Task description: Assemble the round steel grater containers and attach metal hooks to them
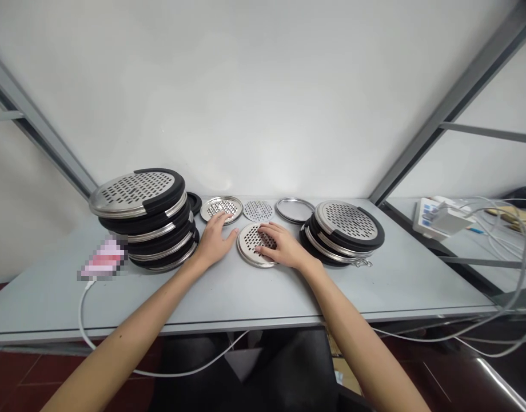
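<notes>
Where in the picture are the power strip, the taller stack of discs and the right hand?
Power strip (425, 215): head view, on its socket face.
Taller stack of discs (148, 221): head view, black side.
Right hand (284, 246): head view, back of the hand.

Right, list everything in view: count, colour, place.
Disc stacks: two, black and silver, left, right
Front disc: one, silver, centre front
Back discs: three, silver, rear row
Ring: one, black, behind left stack
Blurred item: one, pink, left
Cables: several, white, both sides
Power strip: one, white, far right
Clutter: several, mixed, far right
Table: one, grey, centre
Wall: one, white, behind
Posts: two, grey, either side
Floor: one, red, below
Left hand: one, by rear row
Right hand: one, on front disc
</notes>
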Demonstrator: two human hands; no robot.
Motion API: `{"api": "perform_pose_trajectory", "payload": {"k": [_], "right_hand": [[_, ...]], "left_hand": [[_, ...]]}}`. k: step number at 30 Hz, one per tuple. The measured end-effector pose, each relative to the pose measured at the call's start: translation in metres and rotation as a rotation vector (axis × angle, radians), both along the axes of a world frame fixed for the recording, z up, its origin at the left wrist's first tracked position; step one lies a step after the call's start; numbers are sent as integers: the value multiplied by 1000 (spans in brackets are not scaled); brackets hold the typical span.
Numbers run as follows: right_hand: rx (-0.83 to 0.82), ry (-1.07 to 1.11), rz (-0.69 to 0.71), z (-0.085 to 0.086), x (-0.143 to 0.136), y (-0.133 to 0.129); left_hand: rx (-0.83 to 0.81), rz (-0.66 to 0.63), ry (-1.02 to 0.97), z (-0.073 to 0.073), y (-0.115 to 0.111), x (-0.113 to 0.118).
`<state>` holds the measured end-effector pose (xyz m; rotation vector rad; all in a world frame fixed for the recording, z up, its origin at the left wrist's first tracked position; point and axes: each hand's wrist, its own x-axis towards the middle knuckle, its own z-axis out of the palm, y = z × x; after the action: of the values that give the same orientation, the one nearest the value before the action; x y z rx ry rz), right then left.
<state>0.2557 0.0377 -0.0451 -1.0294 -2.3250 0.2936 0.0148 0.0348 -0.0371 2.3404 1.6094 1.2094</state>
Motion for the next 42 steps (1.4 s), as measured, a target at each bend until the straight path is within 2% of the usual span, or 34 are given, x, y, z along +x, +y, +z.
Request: {"api": "perform_pose_trajectory", "payload": {"k": [3,6,11,15,18,23,27,36,42], "right_hand": [[2,6,7,1,-1,-1],[2,4,12,2,-1,-1],[11,-5,11,3,-1,-1],[3,-21,7,3,0,-1],[0,-24,5,3,0,-2],[0,-24,11,3,0,-1],[-1,-17,6,2,0,-1],[-25,-25,-6,2,0,-1],[-19,-17,-6,2,0,-1]], "left_hand": [[-24,129,25,0,14,3],[-94,324,92,2,26,12],[-230,550,177,17,47,27],[-276,733,160,27,70,20],[-354,838,54,23,84,10],[-321,825,30,6,91,0],[-255,829,15,2,95,-1],[-165,811,68,15,90,6],[-95,702,90,22,87,14]]}}
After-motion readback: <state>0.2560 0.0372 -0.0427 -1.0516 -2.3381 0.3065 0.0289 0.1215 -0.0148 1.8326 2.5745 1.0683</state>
